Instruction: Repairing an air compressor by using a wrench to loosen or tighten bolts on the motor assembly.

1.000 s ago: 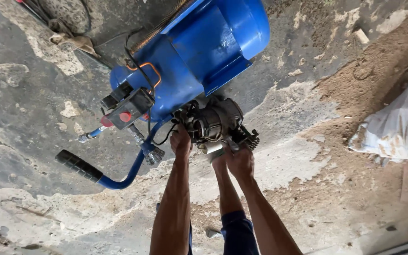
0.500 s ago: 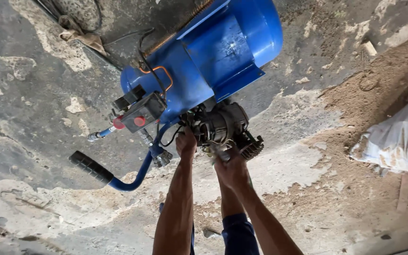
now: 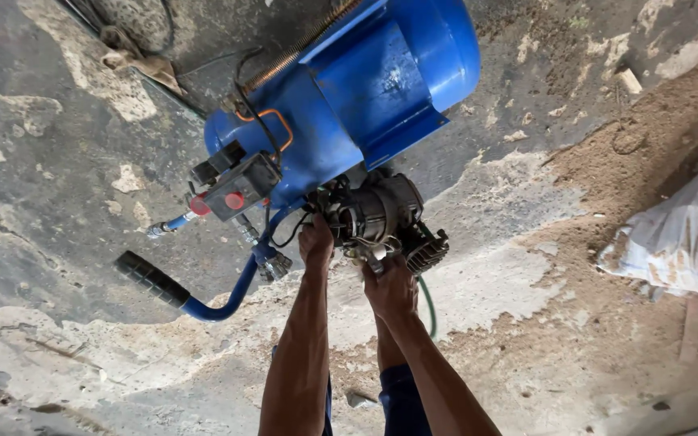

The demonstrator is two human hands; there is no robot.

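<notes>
A blue air compressor tank (image 3: 365, 97) lies on the stained concrete floor. Its grey motor and pump unit (image 3: 381, 218) hangs at the near end of the tank. My left hand (image 3: 317, 242) grips the left side of that motor unit. My right hand (image 3: 389, 291) holds the motor's underside, fingers closed around it. A grey pressure switch box with a red knob (image 3: 232, 192) sits left of the motor. The tank's blue handle with a black grip (image 3: 155, 281) juts toward the lower left.
A white sack (image 3: 680, 234) lies at the right edge beside loose brown dirt (image 3: 607, 161). A green hose (image 3: 430, 303) runs under the motor. Rags and a cable (image 3: 135, 60) lie at the upper left. My knee in blue cloth (image 3: 401, 396) is below.
The view has shifted, so the compressor sits higher and further right in frame. Both hands stay on the motor unit, the right one slightly lower.
</notes>
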